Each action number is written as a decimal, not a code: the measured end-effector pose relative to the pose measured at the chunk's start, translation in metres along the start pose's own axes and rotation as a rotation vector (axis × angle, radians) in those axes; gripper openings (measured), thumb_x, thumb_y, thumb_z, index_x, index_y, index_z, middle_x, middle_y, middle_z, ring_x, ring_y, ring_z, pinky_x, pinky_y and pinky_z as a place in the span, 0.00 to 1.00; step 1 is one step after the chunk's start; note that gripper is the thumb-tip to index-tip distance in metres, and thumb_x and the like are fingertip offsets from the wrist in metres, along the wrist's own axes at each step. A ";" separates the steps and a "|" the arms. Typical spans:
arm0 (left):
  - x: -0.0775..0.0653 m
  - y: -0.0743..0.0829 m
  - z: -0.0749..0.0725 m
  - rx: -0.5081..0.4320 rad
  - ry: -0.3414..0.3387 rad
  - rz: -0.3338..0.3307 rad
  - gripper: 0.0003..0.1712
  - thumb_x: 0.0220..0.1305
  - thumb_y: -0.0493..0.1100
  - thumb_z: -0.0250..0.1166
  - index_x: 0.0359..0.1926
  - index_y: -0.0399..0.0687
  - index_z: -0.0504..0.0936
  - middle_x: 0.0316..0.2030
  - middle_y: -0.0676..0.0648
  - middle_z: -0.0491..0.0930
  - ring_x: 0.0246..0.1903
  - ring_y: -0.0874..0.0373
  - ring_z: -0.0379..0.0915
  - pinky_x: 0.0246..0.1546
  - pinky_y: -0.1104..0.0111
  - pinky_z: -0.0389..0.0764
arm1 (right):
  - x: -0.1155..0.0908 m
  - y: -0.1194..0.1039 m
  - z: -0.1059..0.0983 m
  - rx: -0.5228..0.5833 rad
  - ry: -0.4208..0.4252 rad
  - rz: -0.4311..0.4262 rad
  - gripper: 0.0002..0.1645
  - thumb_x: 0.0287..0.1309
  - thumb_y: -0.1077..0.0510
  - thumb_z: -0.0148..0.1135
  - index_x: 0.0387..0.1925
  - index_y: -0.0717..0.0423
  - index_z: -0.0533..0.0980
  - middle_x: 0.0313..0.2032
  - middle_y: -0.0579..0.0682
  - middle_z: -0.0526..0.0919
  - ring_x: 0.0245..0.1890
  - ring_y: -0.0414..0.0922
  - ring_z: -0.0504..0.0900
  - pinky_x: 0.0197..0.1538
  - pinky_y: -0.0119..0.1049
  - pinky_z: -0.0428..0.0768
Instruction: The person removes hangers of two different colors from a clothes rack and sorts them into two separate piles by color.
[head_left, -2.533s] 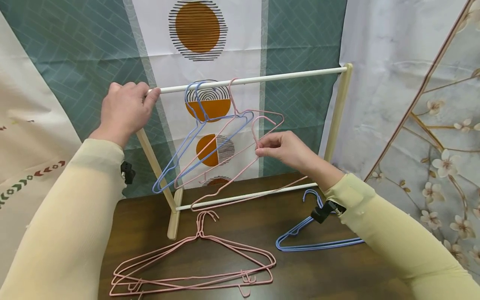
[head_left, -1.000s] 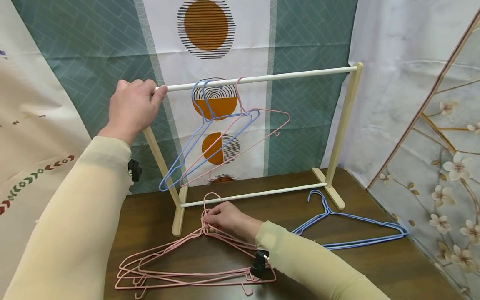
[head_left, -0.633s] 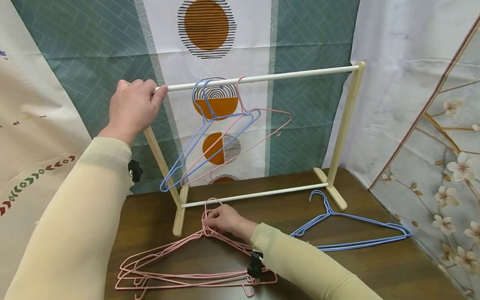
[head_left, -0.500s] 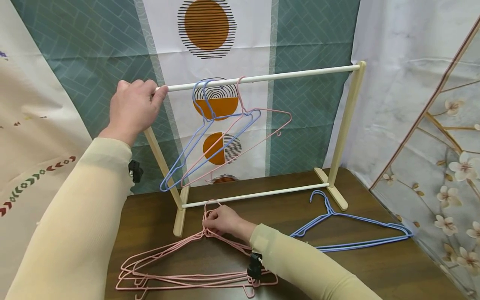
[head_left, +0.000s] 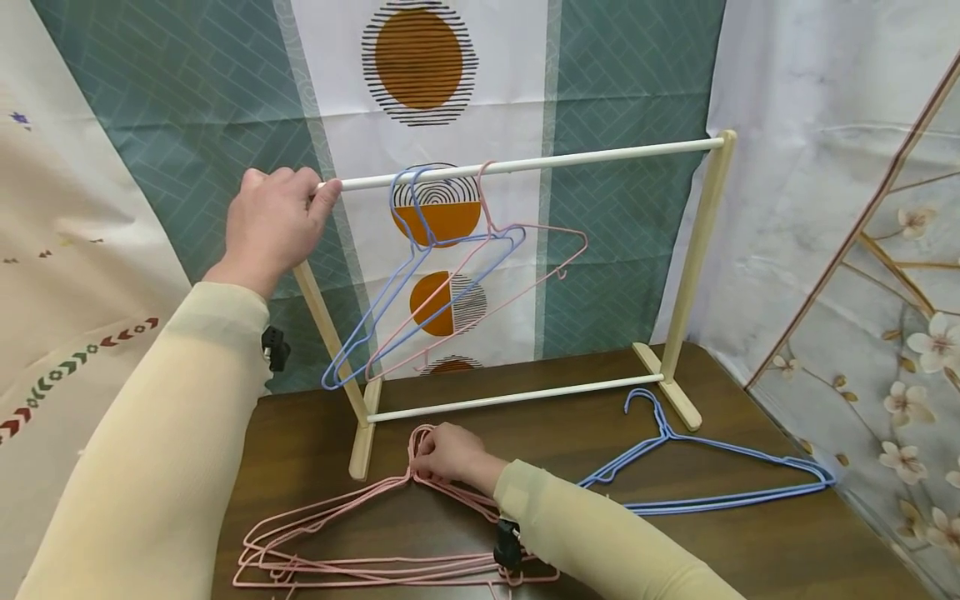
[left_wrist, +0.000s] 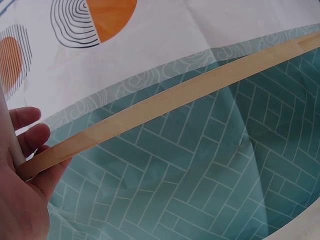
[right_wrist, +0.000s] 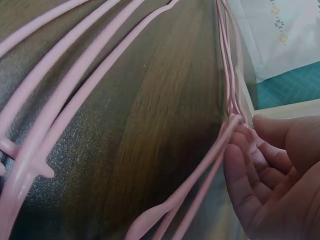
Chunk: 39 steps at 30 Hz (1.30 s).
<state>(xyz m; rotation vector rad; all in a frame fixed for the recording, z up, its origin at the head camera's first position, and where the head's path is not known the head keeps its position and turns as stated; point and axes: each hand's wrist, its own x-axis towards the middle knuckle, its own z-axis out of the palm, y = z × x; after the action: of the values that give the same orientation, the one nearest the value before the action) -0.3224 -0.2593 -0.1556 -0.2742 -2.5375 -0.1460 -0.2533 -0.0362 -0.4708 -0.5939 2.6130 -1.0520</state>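
Note:
My left hand (head_left: 273,221) grips the top left corner of a small clothes rack (head_left: 600,156) with a white rail and pale wooden legs. In the left wrist view, its fingers curl around the top of the wooden leg (left_wrist: 150,104). Low at the centre, my right hand (head_left: 452,454) holds the neck of a pink hanger (head_left: 360,497), which lies on a stack of pink hangers. Up close in the right wrist view, the right hand's curled fingers (right_wrist: 240,170) meet the gathered necks. Which wires they touch is partly hidden.
Two blue hangers (head_left: 420,250) and one pink hanger (head_left: 487,237) hang toward the rail's left end. A blue hanger stack (head_left: 720,442) lies at the right on the dark wooden table (head_left: 585,575). Patterned cloths (head_left: 622,75) hang behind.
My right hand has brought a pink hanger down from beside the rail to the pink stack. Its raised hook has now sunk level with the others. The left hand keeps its grip.

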 end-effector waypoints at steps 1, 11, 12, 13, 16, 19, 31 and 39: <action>0.000 0.000 0.000 -0.001 0.001 0.000 0.35 0.89 0.67 0.40 0.43 0.42 0.75 0.36 0.38 0.74 0.49 0.33 0.66 0.49 0.40 0.72 | 0.000 0.000 0.000 -0.006 -0.003 0.010 0.19 0.73 0.52 0.74 0.23 0.51 0.88 0.19 0.42 0.85 0.18 0.37 0.82 0.26 0.32 0.75; -0.003 0.002 -0.002 -0.012 0.014 0.009 0.34 0.89 0.66 0.41 0.41 0.42 0.74 0.34 0.38 0.73 0.46 0.34 0.66 0.49 0.40 0.71 | -0.002 0.001 -0.016 0.108 0.025 -0.002 0.17 0.74 0.53 0.74 0.26 0.55 0.88 0.20 0.47 0.85 0.19 0.40 0.83 0.25 0.32 0.79; -0.003 0.001 -0.003 -0.012 0.014 0.008 0.34 0.90 0.66 0.41 0.41 0.42 0.74 0.34 0.38 0.73 0.47 0.34 0.66 0.49 0.40 0.71 | -0.002 0.000 -0.020 0.131 0.034 -0.014 0.16 0.74 0.54 0.74 0.28 0.56 0.89 0.20 0.47 0.85 0.19 0.40 0.83 0.26 0.32 0.80; -0.003 0.001 -0.003 -0.012 0.014 0.008 0.34 0.90 0.66 0.41 0.41 0.42 0.75 0.34 0.38 0.73 0.47 0.34 0.66 0.50 0.40 0.71 | -0.003 0.000 -0.025 0.157 0.042 -0.024 0.15 0.74 0.54 0.73 0.30 0.56 0.89 0.21 0.48 0.86 0.20 0.40 0.83 0.26 0.32 0.80; -0.004 0.001 -0.004 -0.010 0.015 0.007 0.34 0.89 0.66 0.41 0.41 0.42 0.75 0.35 0.38 0.73 0.48 0.33 0.66 0.48 0.40 0.72 | -0.006 -0.003 -0.044 0.230 0.065 -0.055 0.12 0.74 0.54 0.73 0.36 0.59 0.91 0.24 0.50 0.88 0.22 0.41 0.84 0.29 0.34 0.83; -0.006 0.000 -0.004 -0.012 0.018 0.005 0.34 0.89 0.67 0.41 0.41 0.43 0.75 0.35 0.38 0.73 0.49 0.32 0.65 0.44 0.40 0.73 | -0.010 -0.005 -0.066 0.274 0.096 -0.080 0.11 0.75 0.54 0.72 0.40 0.58 0.91 0.27 0.51 0.89 0.25 0.44 0.86 0.33 0.38 0.87; -0.011 0.002 0.001 -0.015 0.024 0.007 0.34 0.89 0.67 0.43 0.40 0.44 0.74 0.34 0.39 0.73 0.46 0.33 0.65 0.39 0.44 0.72 | -0.038 -0.023 -0.173 0.337 0.389 -0.167 0.13 0.78 0.53 0.69 0.50 0.59 0.90 0.37 0.51 0.92 0.30 0.44 0.86 0.39 0.39 0.88; -0.011 0.000 0.001 -0.018 0.034 0.010 0.34 0.89 0.67 0.42 0.41 0.44 0.75 0.34 0.39 0.73 0.46 0.32 0.65 0.38 0.44 0.72 | -0.044 -0.036 -0.237 0.276 0.547 -0.207 0.17 0.80 0.51 0.68 0.60 0.56 0.86 0.48 0.51 0.92 0.46 0.51 0.89 0.48 0.42 0.90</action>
<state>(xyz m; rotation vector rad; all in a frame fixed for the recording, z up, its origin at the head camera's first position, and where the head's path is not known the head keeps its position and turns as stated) -0.3136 -0.2606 -0.1629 -0.2885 -2.5023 -0.1681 -0.2955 0.1026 -0.2743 -0.5831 2.8019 -1.8277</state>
